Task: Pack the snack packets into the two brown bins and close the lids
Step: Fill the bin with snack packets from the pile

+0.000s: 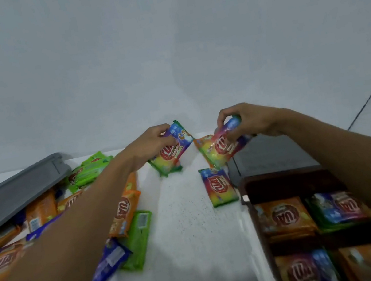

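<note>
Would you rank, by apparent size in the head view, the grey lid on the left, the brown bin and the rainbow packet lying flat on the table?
1. brown bin, though it is nearest the camera and cropped.
2. grey lid, also cropped.
3. rainbow packet, clearly smallest.

red "ual" logo on rainbow packet (pixel 219 187), orange packet (pixel 123 210)

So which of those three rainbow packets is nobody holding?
The rainbow packet lying flat on the white table beside the brown bin. The other two are gripped, one by the left hand, one by the right hand.
</note>
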